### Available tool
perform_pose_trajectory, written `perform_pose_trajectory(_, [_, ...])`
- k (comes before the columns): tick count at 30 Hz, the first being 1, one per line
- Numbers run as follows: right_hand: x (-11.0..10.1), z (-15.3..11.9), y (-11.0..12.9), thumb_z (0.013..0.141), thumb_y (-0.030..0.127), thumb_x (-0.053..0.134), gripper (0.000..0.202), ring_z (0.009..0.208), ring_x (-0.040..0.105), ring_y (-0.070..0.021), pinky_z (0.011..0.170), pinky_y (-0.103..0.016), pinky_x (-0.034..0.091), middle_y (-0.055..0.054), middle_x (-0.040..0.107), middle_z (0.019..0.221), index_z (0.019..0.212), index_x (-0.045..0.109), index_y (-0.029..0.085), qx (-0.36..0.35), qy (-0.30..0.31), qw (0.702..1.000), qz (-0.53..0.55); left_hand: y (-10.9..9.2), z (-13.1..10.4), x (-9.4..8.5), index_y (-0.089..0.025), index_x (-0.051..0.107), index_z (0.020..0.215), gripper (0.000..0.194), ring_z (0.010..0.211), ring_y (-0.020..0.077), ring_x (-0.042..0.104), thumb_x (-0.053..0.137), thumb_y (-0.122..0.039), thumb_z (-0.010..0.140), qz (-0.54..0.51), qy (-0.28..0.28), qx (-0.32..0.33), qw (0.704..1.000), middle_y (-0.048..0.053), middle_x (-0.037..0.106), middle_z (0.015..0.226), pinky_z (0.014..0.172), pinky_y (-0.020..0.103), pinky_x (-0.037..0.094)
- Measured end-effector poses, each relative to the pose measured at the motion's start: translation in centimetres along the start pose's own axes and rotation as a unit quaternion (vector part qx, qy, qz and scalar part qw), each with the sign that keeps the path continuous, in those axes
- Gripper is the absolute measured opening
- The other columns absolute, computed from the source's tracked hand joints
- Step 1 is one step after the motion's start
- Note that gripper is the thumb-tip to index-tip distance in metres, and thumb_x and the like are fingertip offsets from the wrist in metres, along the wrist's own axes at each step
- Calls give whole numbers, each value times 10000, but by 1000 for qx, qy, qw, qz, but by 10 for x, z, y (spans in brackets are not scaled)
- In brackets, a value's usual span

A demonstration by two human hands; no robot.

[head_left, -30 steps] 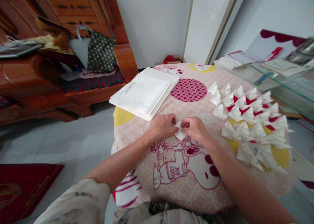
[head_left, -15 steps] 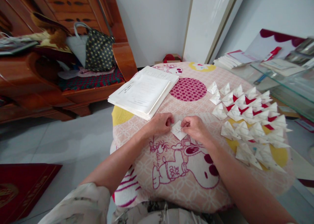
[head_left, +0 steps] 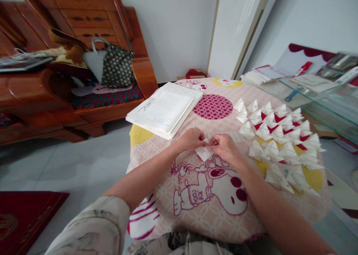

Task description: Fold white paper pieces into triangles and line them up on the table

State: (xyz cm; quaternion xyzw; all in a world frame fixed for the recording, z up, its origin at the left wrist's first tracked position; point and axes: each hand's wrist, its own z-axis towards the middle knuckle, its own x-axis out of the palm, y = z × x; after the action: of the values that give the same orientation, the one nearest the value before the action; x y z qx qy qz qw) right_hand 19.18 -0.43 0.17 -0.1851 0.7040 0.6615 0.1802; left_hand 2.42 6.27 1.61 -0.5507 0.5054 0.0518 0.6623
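A small folded white paper (head_left: 204,154) lies on the cloth-covered round table, one corner pointing toward me. My left hand (head_left: 192,139) pinches its upper left edge, fingers curled. From the other side my right hand (head_left: 223,147) grips the paper's upper right part between thumb and fingers. The fingers of both hands nearly meet and hide the paper's top. On the right side of the table stand several folded paper pieces (head_left: 288,147) with pointed tips, set in rows.
A stack of printed sheets (head_left: 165,107) lies at the table's back left. Behind on the right is a glass shelf (head_left: 330,98) with papers and metal containers. A wooden bench (head_left: 106,109) holding a patterned bag (head_left: 117,65) stands at left. The patterned tablecloth (head_left: 195,217) covers the table.
My left hand has moved right onto the folded paper, closer to my right hand. The whole view has shifted slightly.
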Motion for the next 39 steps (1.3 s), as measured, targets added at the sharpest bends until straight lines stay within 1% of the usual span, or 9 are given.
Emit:
perform_pose_trajectory(4, [-12, 4, -10, 721, 335, 686, 159, 499, 516, -121, 459, -241, 368, 4, 621, 593, 724, 665, 177, 10, -52, 996, 66, 9, 7, -2, -175, 436, 511, 345, 484, 66, 306, 671, -302, 730, -200, 56, 4, 978, -73, 360, 487, 506, 250, 200])
perform_pose_trajectory(8, [-17, 1, -13, 766, 417, 689, 254, 429, 465, -93, 400, -224, 317, 17, 593, 558, 752, 687, 163, 25, 35, 991, 127, 11, 5, 4, -167, 471, 552, 352, 478, 56, 302, 699, -386, 707, -301, 46, -7, 952, -71, 383, 507, 485, 235, 180])
perform_pose_trajectory(11, [-16, -2, -10, 754, 422, 713, 274, 420, 489, -90, 391, -211, 336, 10, 600, 535, 699, 664, 158, 39, 96, 979, 173, 11, 1, 6, -159, 490, 568, 356, 480, 54, 331, 719, -399, 695, -329, 38, -11, 943, -59, 422, 520, 479, 227, 193])
perform_pose_trajectory(15, [-15, -3, -7, 739, 422, 726, 279, 449, 550, -104, 407, -200, 386, -9, 638, 544, 700, 661, 153, 56, 142, 966, 209, 11, -1, 7, -145, 528, 595, 331, 483, 53, 363, 726, -385, 708, -357, 46, -13, 933, -45, 465, 539, 472, 218, 224])
perform_pose_trajectory(19, [-13, -4, -6, 710, 377, 719, 237, 431, 540, -101, 387, -194, 364, -3, 626, 519, 655, 645, 159, 70, 125, 965, 219, 10, -2, 7, -127, 589, 642, 275, 495, 59, 412, 711, -352, 741, -363, 74, -16, 929, -24, 524, 571, 477, 211, 264])
perform_pose_trajectory(24, [-7, -5, -6, 675, 332, 690, 187, 408, 509, -99, 365, -203, 346, 0, 612, 510, 612, 623, 169, 83, 99, 967, 221, 12, -6, 7, -90, 716, 868, 279, 586, 95, 537, 707, -348, 762, -365, 144, 7, 920, 34, 659, 719, 540, 212, 374])
perform_pose_trajectory(31, [-7, -7, -3, 652, 305, 666, 161, 380, 468, -90, 323, -196, 310, 15, 577, 495, 590, 601, 171, 63, 90, 975, 193, 16, -8, 9, -83, 737, 909, 337, 629, 110, 588, 779, -352, 711, -404, 164, 13, 900, 58, 704, 786, 579, 211, 421])
perform_pose_trajectory(36, [-18, -7, -1, 672, 303, 663, 149, 395, 532, -106, 353, -195, 396, 3, 614, 495, 624, 624, 167, 58, 132, 969, 199, 14, -11, 9, -69, 744, 913, 337, 625, 112, 591, 786, -329, 703, -445, 165, 8, 880, 68, 708, 775, 578, 212, 426])
perform_pose_trajectory(39, [-23, -7, -1, 653, 308, 680, 164, 390, 552, -116, 359, -201, 429, 1, 618, 483, 601, 602, 174, 83, 128, 965, 213, 14, -11, 9, -67, 742, 876, 324, 593, 99, 569, 806, -320, 684, -454, 156, -3, 877, 54, 692, 727, 553, 201, 403])
